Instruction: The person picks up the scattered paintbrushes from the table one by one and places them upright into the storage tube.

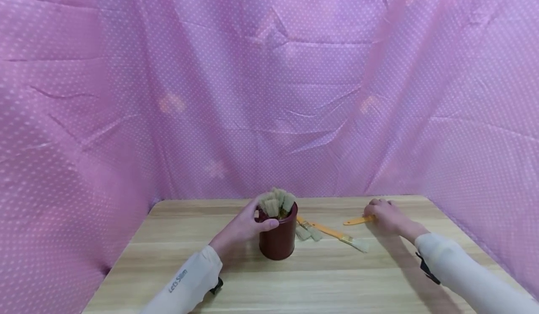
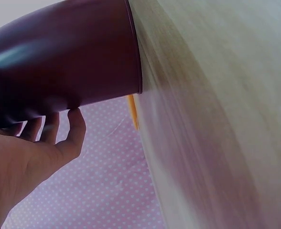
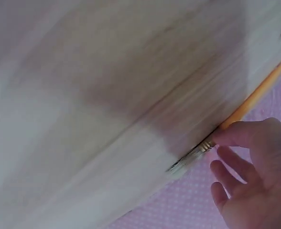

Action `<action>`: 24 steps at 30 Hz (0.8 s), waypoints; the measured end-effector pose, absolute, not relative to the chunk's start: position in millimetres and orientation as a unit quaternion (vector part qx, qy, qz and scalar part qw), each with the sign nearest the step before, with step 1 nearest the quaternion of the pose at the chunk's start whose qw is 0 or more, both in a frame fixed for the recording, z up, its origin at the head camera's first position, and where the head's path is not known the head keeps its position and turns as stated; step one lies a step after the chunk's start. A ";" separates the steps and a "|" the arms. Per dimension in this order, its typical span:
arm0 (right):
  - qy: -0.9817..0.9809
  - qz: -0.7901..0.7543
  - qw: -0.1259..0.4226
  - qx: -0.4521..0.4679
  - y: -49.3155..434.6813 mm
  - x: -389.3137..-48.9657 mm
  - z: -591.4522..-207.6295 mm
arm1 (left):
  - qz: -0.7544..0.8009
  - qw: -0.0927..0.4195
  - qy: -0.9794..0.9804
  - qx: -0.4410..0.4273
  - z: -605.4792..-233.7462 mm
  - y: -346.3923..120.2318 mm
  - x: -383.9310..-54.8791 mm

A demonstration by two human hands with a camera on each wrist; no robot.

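Observation:
A dark red cylindrical pot [image 1: 277, 243] stands upright on the table, with several pale-bristled brushes [image 1: 271, 207] in it, bristles up. My left hand [image 1: 243, 226] grips the pot near its rim, thumb on the near side. In the left wrist view the fingers [image 2: 76, 125] curl against the pot wall [image 2: 69, 57]. Toward the table's back right, my right hand [image 1: 388, 216] pinches a paintbrush with an orange handle [image 1: 357, 221]. The right wrist view shows thumb and fingers at this paintbrush's [image 3: 249, 104] metal band, its bristles low over the wood.
Between the hands lies another orange-handled paintbrush [image 1: 330, 231], bristles to the right. More brush heads [image 1: 312, 232] lie just right of the pot, partly hidden by it. The wooden table [image 1: 294, 286] is bordered by a pink dotted curtain [image 1: 261, 94] at the back and sides.

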State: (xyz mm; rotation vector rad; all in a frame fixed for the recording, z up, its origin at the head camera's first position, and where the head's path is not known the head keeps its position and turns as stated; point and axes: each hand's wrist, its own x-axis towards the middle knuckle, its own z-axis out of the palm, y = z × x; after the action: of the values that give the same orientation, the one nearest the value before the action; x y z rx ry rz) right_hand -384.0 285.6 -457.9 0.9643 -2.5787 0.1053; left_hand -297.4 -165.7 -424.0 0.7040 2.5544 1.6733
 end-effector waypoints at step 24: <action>-0.962 0.257 0.072 0.062 256.4 -376.0 -448.6 | 0.544 0.017 0.811 0.216 -418.5 -164.5 -291.2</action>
State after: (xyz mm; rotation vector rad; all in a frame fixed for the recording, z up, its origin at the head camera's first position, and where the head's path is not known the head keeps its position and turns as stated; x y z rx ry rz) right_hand -376.0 256.4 -448.6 0.1856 -2.8903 0.7723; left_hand -291.2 -164.5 -418.5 0.6709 2.5204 1.6901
